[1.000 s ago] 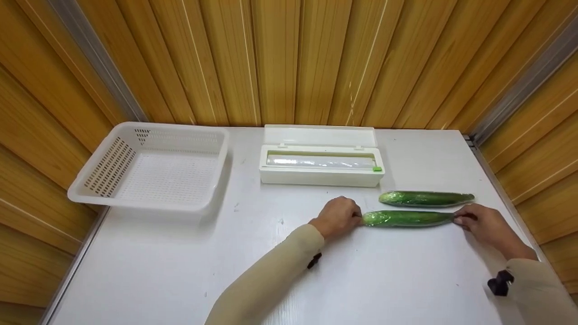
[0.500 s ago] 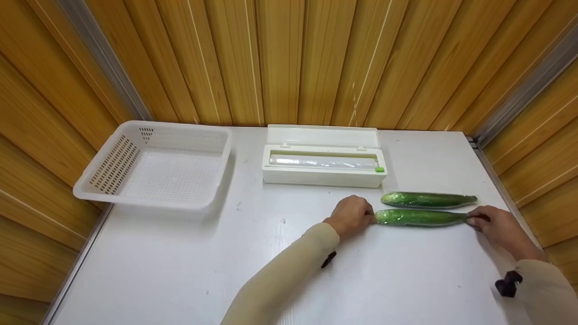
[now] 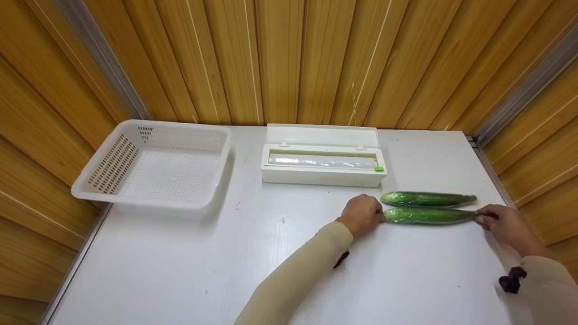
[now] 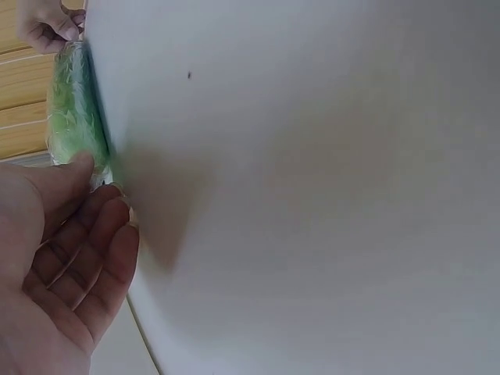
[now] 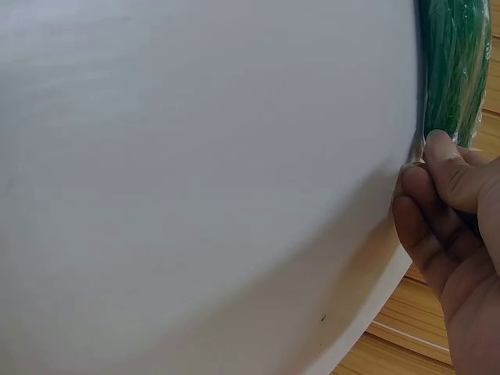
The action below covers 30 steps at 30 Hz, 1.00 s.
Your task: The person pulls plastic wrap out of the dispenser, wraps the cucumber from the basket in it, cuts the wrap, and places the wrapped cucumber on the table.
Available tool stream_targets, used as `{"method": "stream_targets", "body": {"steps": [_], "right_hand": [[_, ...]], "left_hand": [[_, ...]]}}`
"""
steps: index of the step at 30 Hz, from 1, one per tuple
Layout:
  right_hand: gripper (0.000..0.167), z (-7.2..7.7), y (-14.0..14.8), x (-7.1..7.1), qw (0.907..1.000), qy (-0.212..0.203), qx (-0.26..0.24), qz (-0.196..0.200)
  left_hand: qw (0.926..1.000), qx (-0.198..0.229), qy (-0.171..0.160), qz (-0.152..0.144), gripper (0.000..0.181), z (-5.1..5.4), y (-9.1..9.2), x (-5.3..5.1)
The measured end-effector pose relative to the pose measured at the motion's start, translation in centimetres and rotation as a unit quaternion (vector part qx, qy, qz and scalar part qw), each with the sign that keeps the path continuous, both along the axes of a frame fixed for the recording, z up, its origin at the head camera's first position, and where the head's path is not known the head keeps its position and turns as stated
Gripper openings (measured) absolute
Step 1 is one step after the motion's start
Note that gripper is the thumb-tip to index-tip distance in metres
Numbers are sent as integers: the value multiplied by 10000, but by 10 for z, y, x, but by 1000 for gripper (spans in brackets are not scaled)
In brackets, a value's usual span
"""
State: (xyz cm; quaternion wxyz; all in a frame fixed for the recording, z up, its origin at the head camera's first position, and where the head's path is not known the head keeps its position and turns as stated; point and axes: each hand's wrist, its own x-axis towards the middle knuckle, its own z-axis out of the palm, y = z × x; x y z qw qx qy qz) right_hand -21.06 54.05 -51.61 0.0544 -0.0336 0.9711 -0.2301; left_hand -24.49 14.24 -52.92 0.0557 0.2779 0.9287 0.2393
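Observation:
A cucumber in clear plastic film lies on the white table between my hands, its length running left to right. My left hand pinches the film at its paler left end. At the darker right end, my right hand pinches the other tip between thumb and fingers. In the left wrist view the thumb and forefinger of the left hand meet at the wrapped end. The right wrist view has the right hand at the green end. Just behind lies a second wrapped cucumber, parallel and very near.
A white cling film box with its lid raised stands at the back middle, a film roll inside and a green slider at its right. A white perforated basket is at the left. Wood-patterned walls border the table.
Both hands have shifted right together with the front cucumber, which now lies level with the one behind it. The grip at each end stays the same. The head view has moved slightly.

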Motion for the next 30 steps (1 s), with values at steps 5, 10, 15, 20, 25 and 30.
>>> {"method": "stream_targets", "body": {"steps": [5, 10, 15, 20, 25, 30], "right_hand": [[21, 0, 0, -3, 9997, -220, -134, 11], [21, 0, 1, -3, 9997, -178, -173, 27], [22, -3, 3, 0, 9995, -213, -239, -54], [27, -4, 5, 0, 9990, -311, -244, -201], [38, -2, 6, -2, 9985, -454, -214, -231], [41, -3, 4, -4, 9994, -248, -167, -180]], "left_hand": [[9999, 36, 13, 122, 9, -1, 1, 1], [9999, 76, 45, 99, 9, -2, 1, 3], [9999, -31, 127, -28, 11, -2, 3, 4], [9994, -95, 335, -79, 11, -1, 7, 3], [9989, -212, 409, -132, 14, 1, 8, 2], [9987, -215, 426, -188, 15, 0, 5, -1]]}}
